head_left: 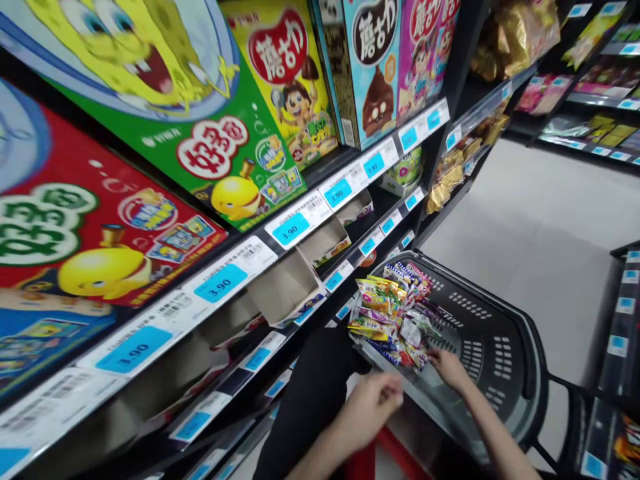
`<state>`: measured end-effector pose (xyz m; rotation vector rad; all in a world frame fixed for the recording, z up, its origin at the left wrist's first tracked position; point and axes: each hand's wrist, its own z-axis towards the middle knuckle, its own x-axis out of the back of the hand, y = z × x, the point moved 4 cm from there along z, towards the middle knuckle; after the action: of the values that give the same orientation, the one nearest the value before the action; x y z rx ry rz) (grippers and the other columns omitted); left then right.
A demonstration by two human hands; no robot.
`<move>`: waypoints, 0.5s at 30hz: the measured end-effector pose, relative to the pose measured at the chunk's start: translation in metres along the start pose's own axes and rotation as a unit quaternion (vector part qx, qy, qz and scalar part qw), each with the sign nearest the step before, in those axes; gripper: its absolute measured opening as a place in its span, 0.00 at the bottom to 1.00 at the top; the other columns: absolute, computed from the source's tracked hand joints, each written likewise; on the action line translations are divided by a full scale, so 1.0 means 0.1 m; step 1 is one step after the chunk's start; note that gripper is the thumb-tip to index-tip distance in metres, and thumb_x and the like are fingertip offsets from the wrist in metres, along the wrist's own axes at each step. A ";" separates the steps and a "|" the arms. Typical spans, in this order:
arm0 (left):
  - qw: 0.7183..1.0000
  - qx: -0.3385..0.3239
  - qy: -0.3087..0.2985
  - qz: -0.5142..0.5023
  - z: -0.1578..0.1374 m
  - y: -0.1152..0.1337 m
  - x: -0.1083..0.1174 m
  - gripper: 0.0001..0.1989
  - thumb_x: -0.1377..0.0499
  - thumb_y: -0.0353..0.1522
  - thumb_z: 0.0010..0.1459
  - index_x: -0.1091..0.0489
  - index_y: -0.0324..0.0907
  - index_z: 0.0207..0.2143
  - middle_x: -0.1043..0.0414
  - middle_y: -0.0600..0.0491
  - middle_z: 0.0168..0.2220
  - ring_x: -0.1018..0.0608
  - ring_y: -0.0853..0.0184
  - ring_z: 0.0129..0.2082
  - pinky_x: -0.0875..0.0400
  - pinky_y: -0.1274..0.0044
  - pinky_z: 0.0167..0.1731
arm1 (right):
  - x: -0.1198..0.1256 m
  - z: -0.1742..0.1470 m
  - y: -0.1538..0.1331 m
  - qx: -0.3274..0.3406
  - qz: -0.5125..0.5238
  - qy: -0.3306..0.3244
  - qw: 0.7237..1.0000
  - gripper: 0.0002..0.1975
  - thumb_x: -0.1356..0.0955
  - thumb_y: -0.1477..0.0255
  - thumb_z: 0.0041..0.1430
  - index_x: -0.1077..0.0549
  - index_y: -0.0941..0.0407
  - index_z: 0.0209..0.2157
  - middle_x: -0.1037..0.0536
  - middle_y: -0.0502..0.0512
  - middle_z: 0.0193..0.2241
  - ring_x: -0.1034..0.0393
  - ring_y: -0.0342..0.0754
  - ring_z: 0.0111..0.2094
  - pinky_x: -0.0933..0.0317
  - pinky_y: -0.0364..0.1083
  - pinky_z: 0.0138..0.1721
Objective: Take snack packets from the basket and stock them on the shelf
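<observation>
Small colourful candy bags (383,297) lie piled at the left end of a dark grey shopping basket (533,340) with a perforated floor. My right hand (447,367) reaches into the basket, its fingers closed at the edge of a whitish candy bag (417,330) on the near side of the pile. Just outside the near rim is my left hand (373,407), fingers curled in, with nothing visible in them. It is slightly blurred.
On the left, shelves carry large snack boxes (200,120) above a price rail (220,287). Lower down stand open cardboard display boxes (285,287). Gold-wrapped packs (520,33) fill a farther shelf. A pale floor aisle (500,200) runs past another shelf rack (623,307) on the right.
</observation>
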<state>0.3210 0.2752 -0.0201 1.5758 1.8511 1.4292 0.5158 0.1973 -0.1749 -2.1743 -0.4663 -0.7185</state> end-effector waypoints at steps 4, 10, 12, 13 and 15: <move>0.939 -0.168 0.263 0.143 0.65 0.72 0.85 0.14 0.52 0.29 0.55 0.34 0.42 0.43 0.31 0.48 0.43 0.32 0.63 0.45 0.40 0.71 0.47 | 0.43 -0.38 0.03 0.004 0.069 0.039 0.997 0.11 0.39 0.67 0.49 0.25 0.49 0.29 0.22 0.60 0.33 0.29 0.57 0.37 0.39 0.51 0.38; 0.848 -0.246 0.358 0.304 1.68 1.77 1.61 0.22 0.53 0.22 0.52 0.43 0.35 0.51 0.40 0.41 0.51 0.39 0.59 0.52 0.47 0.67 0.52 | 0.56 -0.57 0.15 0.011 0.056 0.080 0.995 0.12 0.39 0.63 0.46 0.26 0.46 0.31 0.23 0.60 0.33 0.29 0.57 0.38 0.39 0.52 0.40; 0.843 -0.216 0.369 0.326 1.98 2.00 1.74 0.23 0.48 0.24 0.51 0.45 0.32 0.51 0.42 0.37 0.52 0.39 0.56 0.53 0.49 0.66 0.53 | 0.53 -0.54 0.22 0.007 -0.005 0.076 0.997 0.13 0.39 0.65 0.46 0.26 0.47 0.32 0.23 0.62 0.32 0.29 0.57 0.38 0.40 0.51 0.39; 0.844 -0.197 0.382 0.322 2.12 2.10 1.80 0.25 0.46 0.26 0.51 0.46 0.32 0.52 0.43 0.36 0.53 0.39 0.54 0.53 0.48 0.65 0.52 | 0.53 -0.52 0.26 0.002 -0.026 0.071 0.997 0.13 0.39 0.65 0.46 0.27 0.48 0.33 0.23 0.62 0.32 0.29 0.56 0.37 0.39 0.51 0.39; 0.855 -0.146 0.395 0.301 2.38 2.26 1.91 0.23 0.46 0.30 0.53 0.45 0.31 0.51 0.40 0.35 0.51 0.36 0.54 0.51 0.44 0.67 0.49 | 0.55 -0.53 0.29 -0.013 -0.057 0.060 0.996 0.13 0.40 0.66 0.48 0.27 0.51 0.34 0.23 0.63 0.31 0.28 0.55 0.36 0.39 0.50 0.38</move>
<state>0.5626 0.5299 0.1254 1.5980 1.3570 2.8302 0.5565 0.1432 -0.1286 -2.1273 -0.5243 -0.9185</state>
